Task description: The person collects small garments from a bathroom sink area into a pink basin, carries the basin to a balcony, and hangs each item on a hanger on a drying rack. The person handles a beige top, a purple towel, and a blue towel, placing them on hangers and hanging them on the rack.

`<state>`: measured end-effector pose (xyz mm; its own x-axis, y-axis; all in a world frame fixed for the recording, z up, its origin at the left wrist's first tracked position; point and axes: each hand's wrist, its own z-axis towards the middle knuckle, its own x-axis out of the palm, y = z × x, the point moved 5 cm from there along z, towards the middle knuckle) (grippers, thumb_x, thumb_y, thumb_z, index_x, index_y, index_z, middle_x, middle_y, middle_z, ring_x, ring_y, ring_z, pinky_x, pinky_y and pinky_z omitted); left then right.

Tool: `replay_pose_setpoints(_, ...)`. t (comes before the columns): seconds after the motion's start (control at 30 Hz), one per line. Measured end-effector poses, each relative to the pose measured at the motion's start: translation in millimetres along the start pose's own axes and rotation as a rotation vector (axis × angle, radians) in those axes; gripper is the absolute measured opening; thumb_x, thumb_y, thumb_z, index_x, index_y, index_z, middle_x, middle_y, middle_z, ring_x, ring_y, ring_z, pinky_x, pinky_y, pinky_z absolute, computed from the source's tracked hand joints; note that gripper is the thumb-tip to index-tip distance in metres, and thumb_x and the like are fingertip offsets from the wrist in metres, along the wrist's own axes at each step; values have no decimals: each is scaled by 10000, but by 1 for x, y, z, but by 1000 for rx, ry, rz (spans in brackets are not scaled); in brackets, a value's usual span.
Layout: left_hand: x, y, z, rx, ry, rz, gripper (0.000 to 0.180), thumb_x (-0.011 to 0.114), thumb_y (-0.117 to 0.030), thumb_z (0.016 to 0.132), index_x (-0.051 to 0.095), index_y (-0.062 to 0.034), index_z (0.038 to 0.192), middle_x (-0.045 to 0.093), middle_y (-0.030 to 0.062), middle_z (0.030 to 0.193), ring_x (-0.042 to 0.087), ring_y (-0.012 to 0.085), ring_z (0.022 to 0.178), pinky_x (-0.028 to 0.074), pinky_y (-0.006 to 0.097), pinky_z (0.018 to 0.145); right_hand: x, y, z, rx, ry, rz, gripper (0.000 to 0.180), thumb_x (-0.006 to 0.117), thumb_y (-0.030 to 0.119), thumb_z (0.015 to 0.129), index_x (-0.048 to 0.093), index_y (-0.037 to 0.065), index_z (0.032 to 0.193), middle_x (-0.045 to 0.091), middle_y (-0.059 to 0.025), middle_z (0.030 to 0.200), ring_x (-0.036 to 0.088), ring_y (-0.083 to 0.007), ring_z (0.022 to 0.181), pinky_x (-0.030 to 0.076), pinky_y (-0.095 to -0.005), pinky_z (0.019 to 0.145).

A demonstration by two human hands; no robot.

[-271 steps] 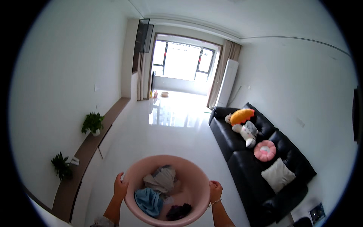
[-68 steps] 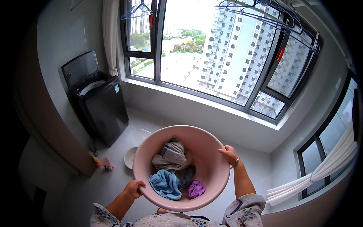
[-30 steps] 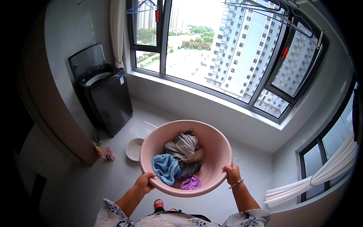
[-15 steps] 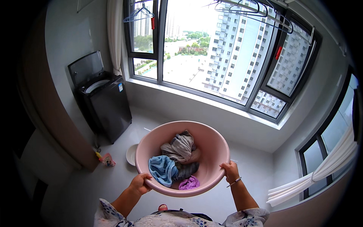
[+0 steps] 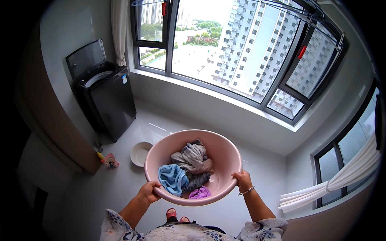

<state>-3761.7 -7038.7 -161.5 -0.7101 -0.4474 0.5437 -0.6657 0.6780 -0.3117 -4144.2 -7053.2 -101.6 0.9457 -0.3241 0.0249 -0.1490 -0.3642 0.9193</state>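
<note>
A large pink basin [image 5: 229,160] hangs in front of me, held by both hands above the floor. My left hand [image 5: 149,192] grips its near left rim, and my right hand [image 5: 242,180] is closed on the right rim; the fingers are partly hidden by the basin wall. Inside lie a light grey cloth [image 5: 189,158], a blue towel-like cloth [image 5: 172,179], a dark grey cloth [image 5: 196,182] and a small purple cloth [image 5: 200,192]. They are bunched together toward the left and middle of the basin.
A dark top-loading washing machine [image 5: 110,102] stands at the far left, lid raised. On the floor are a white bowl-like basin [image 5: 140,154] and a small colourful item [image 5: 109,160]. A wide window [image 5: 225,86] spans the back, and a tied white curtain [image 5: 317,193] hangs at right.
The view has shifted: the washing machine and window sit higher in it. More of the white basin on the floor and of my red shoes shows. Both hands still hold the pink basin.
</note>
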Motion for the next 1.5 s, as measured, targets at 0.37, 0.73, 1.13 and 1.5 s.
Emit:
replay_pose_setpoints(0.37,-15,0,15,-46,85,-34,583,524,26,678,295,20,1215,439,178,1099,477,336,1028,393,499,940,6,0,-5,-29,-46,-46,166,589,91,689,539,-22,800,515,-29,633,448,-89,443,369,-210,400)
replay_pose_setpoints(0.73,-11,-20,-15,199,210,192,473,536,40,654,376,-17,1096,477,127,888,534,255,788,500,445,733,-16,20,-25,48,307,277,372,546,168,814,475,-39,1115,592,-121,956,625,-213,789,540,-311,684)
replay_pose_setpoints(1.13,-31,-19,31,132,89,232,563,517,38,636,366,-41,1172,491,156,985,540,326,917,494,516,782,-22,-54,45,239,274,9,406,576,90,746,455,-74,1097,567,-139,938,597,-211,798,519,-320,711)
replay_pose_setpoints(1.5,-55,25,90,90,-29,109,619,513,65,635,345,-47,1221,479,158,1031,528,333,942,470,509,839,-35,-111,102,230,233,-32,322,564,66,693,522,-67,983,572,-96,840,565,-174,719,478,-278,643)
